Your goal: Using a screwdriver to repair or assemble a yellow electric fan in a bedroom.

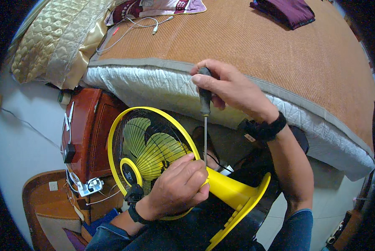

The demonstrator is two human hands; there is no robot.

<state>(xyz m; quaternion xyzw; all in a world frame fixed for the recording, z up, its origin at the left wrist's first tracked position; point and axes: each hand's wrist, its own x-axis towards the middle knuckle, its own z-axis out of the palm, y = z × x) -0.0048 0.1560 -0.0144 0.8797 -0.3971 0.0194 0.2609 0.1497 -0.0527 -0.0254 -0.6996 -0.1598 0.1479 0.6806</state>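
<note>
A yellow electric fan (156, 146) with a round wire cage lies tilted across my lap, its stand and base (248, 196) pointing to the lower right. My left hand (181, 180) is closed around the fan where the cage meets the neck; what its fingers press on underneath is hidden. Above the fan, my right hand (227, 85) grips the dark handle of a screwdriver (205, 98) from the top. The screwdriver stands nearly upright, and its shaft runs down to the fan's neck beside my left fingers. Its tip is hard to make out there.
Ahead is a bed with a brown woven mat (221, 39) and white mattress side. A white cable (133, 27) and folded purple cloth (285, 12) lie on it. At left stand a red-brown cabinet (83, 129), a white power strip (90, 187) with cords, and a brown chair (49, 205).
</note>
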